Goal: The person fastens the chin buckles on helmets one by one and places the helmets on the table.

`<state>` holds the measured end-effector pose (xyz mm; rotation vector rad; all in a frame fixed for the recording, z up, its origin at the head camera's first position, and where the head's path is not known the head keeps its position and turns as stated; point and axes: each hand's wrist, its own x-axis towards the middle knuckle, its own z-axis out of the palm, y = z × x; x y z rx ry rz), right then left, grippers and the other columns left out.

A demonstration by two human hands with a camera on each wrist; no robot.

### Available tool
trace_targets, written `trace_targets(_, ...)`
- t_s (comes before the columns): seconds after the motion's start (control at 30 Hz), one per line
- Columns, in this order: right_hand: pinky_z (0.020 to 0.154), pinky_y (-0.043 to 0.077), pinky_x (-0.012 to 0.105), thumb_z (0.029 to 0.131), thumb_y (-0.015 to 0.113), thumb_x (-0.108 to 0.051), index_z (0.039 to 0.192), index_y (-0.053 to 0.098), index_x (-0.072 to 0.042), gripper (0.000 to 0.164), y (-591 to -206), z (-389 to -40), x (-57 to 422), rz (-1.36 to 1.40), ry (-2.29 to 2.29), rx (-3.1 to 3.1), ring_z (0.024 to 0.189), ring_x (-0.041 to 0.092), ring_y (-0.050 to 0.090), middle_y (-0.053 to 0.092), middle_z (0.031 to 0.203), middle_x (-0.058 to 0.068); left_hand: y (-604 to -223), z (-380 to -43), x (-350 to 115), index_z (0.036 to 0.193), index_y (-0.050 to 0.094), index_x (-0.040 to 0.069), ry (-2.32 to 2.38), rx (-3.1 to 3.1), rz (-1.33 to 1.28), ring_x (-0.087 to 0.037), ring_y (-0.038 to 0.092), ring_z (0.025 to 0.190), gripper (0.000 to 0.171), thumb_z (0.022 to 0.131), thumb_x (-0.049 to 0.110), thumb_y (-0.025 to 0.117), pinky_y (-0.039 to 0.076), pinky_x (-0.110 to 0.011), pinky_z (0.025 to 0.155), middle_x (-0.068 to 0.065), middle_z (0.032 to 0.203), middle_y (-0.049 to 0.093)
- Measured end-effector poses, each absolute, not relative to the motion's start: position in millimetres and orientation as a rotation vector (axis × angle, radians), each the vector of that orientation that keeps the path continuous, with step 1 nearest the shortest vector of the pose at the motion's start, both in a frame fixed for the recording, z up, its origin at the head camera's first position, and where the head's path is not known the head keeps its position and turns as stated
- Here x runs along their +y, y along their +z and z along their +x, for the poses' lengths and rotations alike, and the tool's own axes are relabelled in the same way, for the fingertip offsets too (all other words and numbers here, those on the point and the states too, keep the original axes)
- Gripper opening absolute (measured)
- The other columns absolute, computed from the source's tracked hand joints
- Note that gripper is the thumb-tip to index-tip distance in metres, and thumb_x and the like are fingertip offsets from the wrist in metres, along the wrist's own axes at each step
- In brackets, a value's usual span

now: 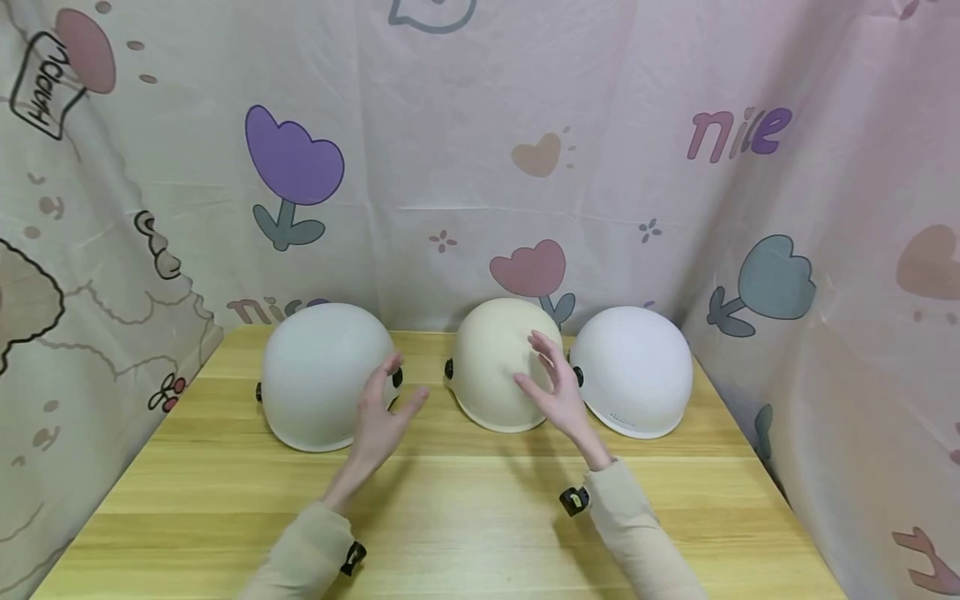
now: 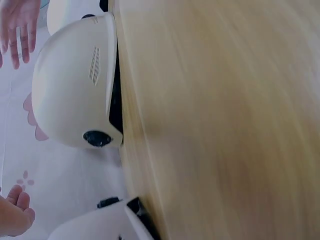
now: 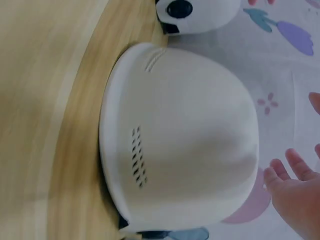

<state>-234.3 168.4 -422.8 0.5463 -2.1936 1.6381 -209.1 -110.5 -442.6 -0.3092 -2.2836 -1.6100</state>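
Three helmets stand in a row at the back of the table, domes up: a white helmet (image 1: pixel 318 375) at left, a cream helmet (image 1: pixel 491 358) in the middle, another white helmet (image 1: pixel 637 367) at right. My left hand (image 1: pixel 378 425), thumb and fingers spread, overlaps the right side of the left helmet in the head view. Before the cream helmet, toward its right side, my right hand (image 1: pixel 558 396) is held up with parted fingers. Neither holds anything. Vent holes mark the cream helmet (image 3: pixel 185 125) in the right wrist view; a black round fitting shows on its side in the left wrist view.
The wooden table (image 1: pixel 450 525) extends in front of the helmets. A printed cloth (image 1: pixel 465 150) with flowers and lettering hangs behind and along both sides. On each sleeve cuff sits a small black device (image 1: pixel 574 501).
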Motion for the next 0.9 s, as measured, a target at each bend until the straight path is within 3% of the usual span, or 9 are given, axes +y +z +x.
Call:
trace_targets(0.43, 0.127, 0.014, 0.057, 0.091, 0.069, 0.0, 0.153, 0.032, 0.001, 0.073, -445, -232, 200, 0.354, 1.748, -2.183, 0.153, 0.037, 0.025, 0.032, 0.16, 0.023, -454, -218, -80, 0.152, 0.04, 0.012, -1.764, -2.28, -0.264, -0.038, 0.042, 0.137, 0.07, 0.093, 0.026, 0.073, 0.03, -0.065, 0.114, -0.014, 0.148, 0.05)
trace_targets(0.9, 0.128, 0.016, 0.055, 0.092, 0.072, -0.008, 0.156, 0.03, -0.005, 0.077, -455, -236, 213, 0.216, 1.781, -2.306, 0.154, 0.037, 0.021, 0.027, 0.164, 0.019, -466, -226, -61, 0.155, 0.034, 0.013, -1.863, -2.358, -0.224, -0.04, 0.043, 0.136, 0.074, 0.094, 0.031, 0.072, 0.037, -0.066, 0.11, -0.019, 0.154, 0.043)
